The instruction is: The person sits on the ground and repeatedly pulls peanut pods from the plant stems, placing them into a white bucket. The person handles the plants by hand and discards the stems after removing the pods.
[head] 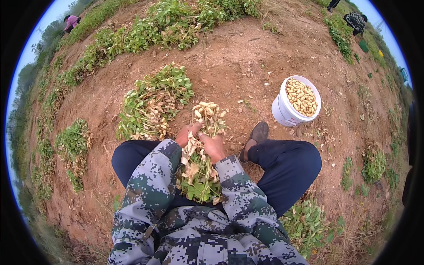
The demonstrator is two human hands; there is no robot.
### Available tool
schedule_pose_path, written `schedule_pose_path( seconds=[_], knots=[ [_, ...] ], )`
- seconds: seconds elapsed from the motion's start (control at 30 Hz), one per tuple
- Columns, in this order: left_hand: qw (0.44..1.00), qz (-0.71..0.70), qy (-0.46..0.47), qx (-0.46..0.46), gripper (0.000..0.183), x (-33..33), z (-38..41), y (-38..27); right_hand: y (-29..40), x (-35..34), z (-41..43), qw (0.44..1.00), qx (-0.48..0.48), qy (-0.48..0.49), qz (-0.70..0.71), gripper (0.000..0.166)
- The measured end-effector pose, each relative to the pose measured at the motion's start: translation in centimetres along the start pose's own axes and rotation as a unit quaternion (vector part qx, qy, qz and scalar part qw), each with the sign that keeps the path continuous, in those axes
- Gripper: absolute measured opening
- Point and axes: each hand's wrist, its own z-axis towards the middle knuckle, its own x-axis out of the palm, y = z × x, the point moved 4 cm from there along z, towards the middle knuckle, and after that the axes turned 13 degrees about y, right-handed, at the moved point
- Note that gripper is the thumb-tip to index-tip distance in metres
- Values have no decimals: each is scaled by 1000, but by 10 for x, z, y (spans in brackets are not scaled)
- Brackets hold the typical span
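Observation:
Between my knees I hold an uprooted peanut plant point(201, 179), its leaves toward my lap and its roots pointing away from me. Pale peanut pods point(208, 109) cluster at the root end, just beyond my fingers. My left hand point(188, 133) grips the plant from the left, close below the pods. From the right, my right hand point(213, 145) closes around the stems; its fingertips are partly hidden by them. A white plastic bucket point(281, 107) full of picked peanuts point(301, 97) stands on the soil, ahead and to the right.
A heap of pulled peanut plants point(155, 102) lies just left of my hands. A long row of plants point(142, 36) curves beyond it. Smaller heaps point(73, 142) lie farther left and right. Other people point(72, 23) bend over in the distance. My right shoe point(258, 134) rests near the bucket.

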Motion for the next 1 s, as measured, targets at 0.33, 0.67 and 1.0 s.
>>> schedule_pose_path(
  seconds=[0.33, 0.67, 1.0],
  knots=[
    [994, -90, -45, -44, 71, -20, 0, -17, 3, 41, -10, 952, -123, 31, -280, 35],
    [952, -305, -8, 7, 30, -10, -37, -71, 53, 54, -65, 869, -126, 156, -452, 47],
    [908, -407, 0, 100, 33, -8, -53, -94, 102, -12, -96, 905, -312, -142, -253, 46]
  ],
)
